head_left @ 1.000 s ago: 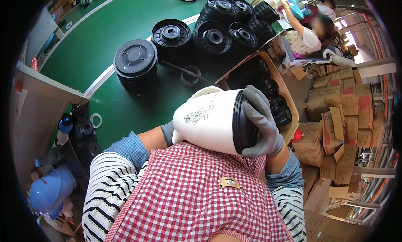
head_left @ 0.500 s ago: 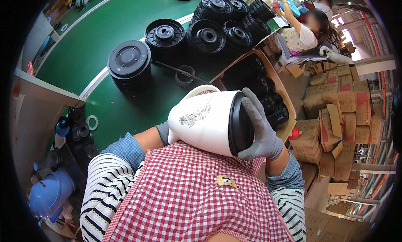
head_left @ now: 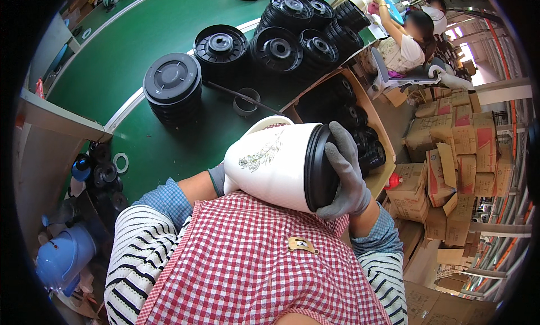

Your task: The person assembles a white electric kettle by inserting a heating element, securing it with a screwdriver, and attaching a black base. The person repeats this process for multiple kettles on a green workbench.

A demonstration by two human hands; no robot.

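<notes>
**Feather-print jug (head_left: pixel 269 166) could slip**

It lies sideways against the apron (head_left: pixel 242 257), by the worktable's (head_left: pixel 169 153) near edge. The right hand (head_left: pixel 351 185) grips its black base (head_left: pixel 320 176); the left hand's (head_left: pixel 217 179) grip is hidden. A slackened hold might drop it.

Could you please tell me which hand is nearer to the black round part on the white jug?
The right hand: it is against the black round part. The left hand is at the opposite end of the white jug, mostly hidden behind it.
</notes>
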